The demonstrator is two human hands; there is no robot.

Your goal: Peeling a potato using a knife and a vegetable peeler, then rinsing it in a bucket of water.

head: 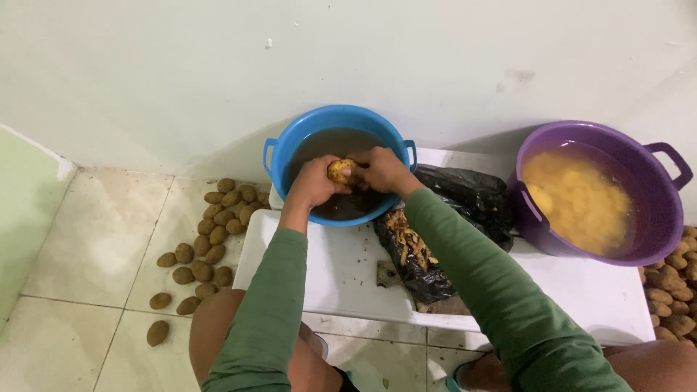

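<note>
Both my hands meet over a blue tub (283, 145) of murky brown water standing on a low white table (341, 279). My left hand (314, 183) and my right hand (381, 169) together grip one partly peeled yellow potato (339, 170) just above the water. Both arms wear green sleeves.
A black plastic bag (465, 196) holding peelings lies right of the blue tub. A purple tub (657, 225) with peeled potatoes in water stands at the table's right end. Several unpeeled brown potatoes (210, 239) lie on the tiled floor at left, more potatoes (671, 290) at far right.
</note>
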